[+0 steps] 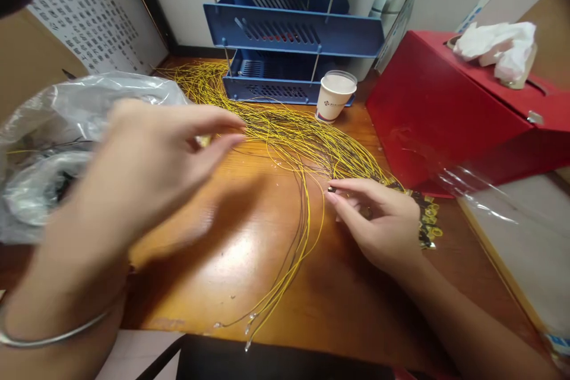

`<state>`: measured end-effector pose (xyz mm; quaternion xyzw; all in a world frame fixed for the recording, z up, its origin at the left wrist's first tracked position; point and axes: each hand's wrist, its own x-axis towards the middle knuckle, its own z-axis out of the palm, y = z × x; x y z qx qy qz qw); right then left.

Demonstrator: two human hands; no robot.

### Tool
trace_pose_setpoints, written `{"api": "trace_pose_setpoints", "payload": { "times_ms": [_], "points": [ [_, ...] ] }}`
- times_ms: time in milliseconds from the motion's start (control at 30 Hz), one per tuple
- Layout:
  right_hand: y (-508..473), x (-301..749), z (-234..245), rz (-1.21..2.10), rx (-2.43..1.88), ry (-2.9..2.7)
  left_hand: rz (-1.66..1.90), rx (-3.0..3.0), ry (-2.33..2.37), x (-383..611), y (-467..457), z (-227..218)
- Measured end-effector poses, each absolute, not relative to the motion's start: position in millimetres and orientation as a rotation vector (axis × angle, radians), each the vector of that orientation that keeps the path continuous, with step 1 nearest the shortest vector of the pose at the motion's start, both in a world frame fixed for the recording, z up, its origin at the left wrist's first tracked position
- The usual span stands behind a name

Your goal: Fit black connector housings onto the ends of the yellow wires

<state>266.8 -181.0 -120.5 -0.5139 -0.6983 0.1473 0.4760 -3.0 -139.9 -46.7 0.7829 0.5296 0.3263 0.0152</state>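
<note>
My left hand (155, 154) is raised over the left side of the table, thumb and forefinger brought close in a pinch. It is slightly blurred, and what lies between its fingertips I cannot make out. On the right, my right hand (378, 219) pinches a small black connector (331, 189) between thumb and forefinger. A large bundle of thin yellow and black wires (303, 130) runs across the table behind both hands. A few separate wires (306, 219) curve toward the front edge, ending in small shiny tips. Dark and yellow pieces (430, 219) lie beyond my right wrist.
Blue tiered trays (294, 29) stand at the back, with a paper cup (335, 98) before them. A red box (445, 107) bearing crumpled tissue (499, 47) fills the right. A clear plastic bag (129, 86) sits at the left on the wooden table (214, 267).
</note>
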Motion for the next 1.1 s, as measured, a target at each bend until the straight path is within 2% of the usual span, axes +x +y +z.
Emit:
{"api": "trace_pose_setpoints", "payload": {
  "times_ms": [133,267,400,700,1100],
  "points": [
    [-182,267,-120,0.385,-1.233,-1.742,1.083,2.311,1.076,72,-147,-56],
    [-183,267,-121,0.479,-1.216,-1.666,1.169,1.82,0.863,100,-136,-75],
    [-182,266,-117,0.688,-1.294,-1.476,1.312,1.699,0.907,99,-134,-97],
    [-174,265,-120,1.193,-1.234,-1.075,1.167,1.645,0.884,88,-142,-122],
    [-175,270,-120,1.334,-1.184,-0.985,1.172,1.693,0.839,90,-146,-123]
  ]
}}
